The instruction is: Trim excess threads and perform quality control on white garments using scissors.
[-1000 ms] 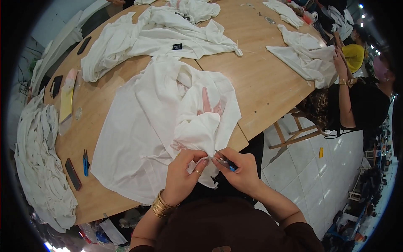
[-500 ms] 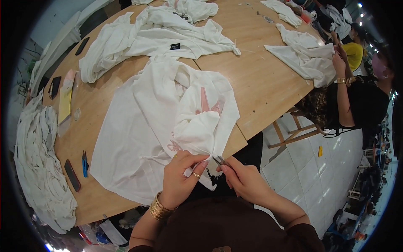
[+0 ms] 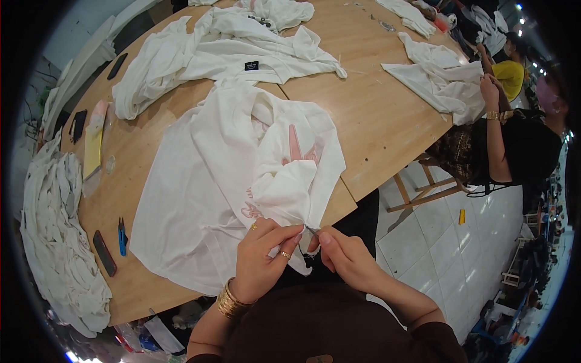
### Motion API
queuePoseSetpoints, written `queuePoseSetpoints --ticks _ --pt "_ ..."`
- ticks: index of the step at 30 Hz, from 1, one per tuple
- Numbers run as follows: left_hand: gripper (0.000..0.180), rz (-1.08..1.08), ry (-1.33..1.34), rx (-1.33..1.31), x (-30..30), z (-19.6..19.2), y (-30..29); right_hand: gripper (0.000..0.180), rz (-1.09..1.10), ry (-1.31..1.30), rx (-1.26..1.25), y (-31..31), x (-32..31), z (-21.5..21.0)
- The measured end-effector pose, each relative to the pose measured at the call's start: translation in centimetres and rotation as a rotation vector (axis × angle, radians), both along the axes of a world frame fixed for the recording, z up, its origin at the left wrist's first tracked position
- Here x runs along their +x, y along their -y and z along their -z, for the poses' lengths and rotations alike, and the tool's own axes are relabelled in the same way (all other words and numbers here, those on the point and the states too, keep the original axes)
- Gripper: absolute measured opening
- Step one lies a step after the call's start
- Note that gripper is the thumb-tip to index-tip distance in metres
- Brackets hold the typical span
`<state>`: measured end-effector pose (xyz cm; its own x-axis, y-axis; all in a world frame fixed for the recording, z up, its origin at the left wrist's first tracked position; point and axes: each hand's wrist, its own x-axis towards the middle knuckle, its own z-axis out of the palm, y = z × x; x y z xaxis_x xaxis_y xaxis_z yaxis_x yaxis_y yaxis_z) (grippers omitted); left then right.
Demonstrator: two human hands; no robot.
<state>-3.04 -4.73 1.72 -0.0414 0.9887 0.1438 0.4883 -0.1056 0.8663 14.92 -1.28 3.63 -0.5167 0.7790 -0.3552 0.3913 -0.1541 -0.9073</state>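
A white garment (image 3: 193,175) with pink appliqué (image 3: 295,145) lies spread at the near edge of the table. My left hand (image 3: 261,257) pinches a bit of its edge between thumb and forefinger. Closed around small dark-bladed thread snips (image 3: 311,232), my right hand (image 3: 354,261) is right beside the left. The blade tips meet the cloth at the left fingertips. Most of the snips is hidden inside the right hand, and a small flap of cloth hangs below both hands.
On the wooden table (image 3: 363,133) lie blue-handled snips (image 3: 122,237), a dark phone (image 3: 105,253), a yellow packet (image 3: 94,145) and a white garment pile (image 3: 54,242). Another white garment (image 3: 236,54) lies beyond. At right, a seated co-worker (image 3: 508,145) handles white cloth (image 3: 448,85).
The snips' blades, spread wider before, now look closer together at the cloth edge. My right fingers have closed further around them; the left hand has barely shifted.
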Motion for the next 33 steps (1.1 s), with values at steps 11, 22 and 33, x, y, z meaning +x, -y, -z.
queuePoseSetpoints --ticks 11,22,33 --pt "0.015 0.016 0.294 -0.207 -0.2 0.3 0.4 0.036 0.104 -0.117 -0.208 0.1 0.1 1.2" --pt "0.014 0.016 0.36 -0.226 -0.3 0.2 0.5 0.036 0.033 -0.005 -0.174 0.3 0.4 0.5" --pt "0.014 0.058 0.132 -0.17 -0.4 0.3 0.6 0.023 0.18 0.014 0.162 -0.4 -0.7 2.1"
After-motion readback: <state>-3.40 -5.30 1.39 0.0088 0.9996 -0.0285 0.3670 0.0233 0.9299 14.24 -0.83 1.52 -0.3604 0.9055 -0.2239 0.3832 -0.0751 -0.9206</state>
